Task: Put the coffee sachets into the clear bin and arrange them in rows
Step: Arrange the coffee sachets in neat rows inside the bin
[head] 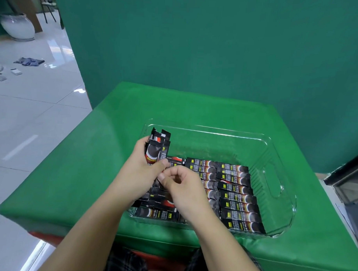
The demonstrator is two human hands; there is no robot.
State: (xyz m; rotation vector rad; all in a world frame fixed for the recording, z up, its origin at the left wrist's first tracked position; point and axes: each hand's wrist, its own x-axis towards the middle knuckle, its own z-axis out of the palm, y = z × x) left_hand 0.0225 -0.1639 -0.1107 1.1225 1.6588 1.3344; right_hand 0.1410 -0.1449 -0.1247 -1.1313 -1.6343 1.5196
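A clear plastic bin [275, 151] sits on the green-covered table [75, 172]. Several black coffee sachets [237, 196] lie in neat rows across its right and middle floor. More sachets lie less tidily at the bin's left end [157, 212]. My left hand [142, 170] grips an upright bundle of sachets [156, 148] over the bin's left end. My right hand [184, 188] is just beside it, fingers curled, thumb and fingertips pinching at the bundle's lower part; whether it holds a sachet is hidden.
The bin's far half is bare, with a cut-out handle [271, 183] in its right wall. A green backdrop [217, 55] stands behind the table. A dark box [349, 181] lies off the table's right edge. The tiled floor [33, 110] stretches left, with a white planter [17, 27].
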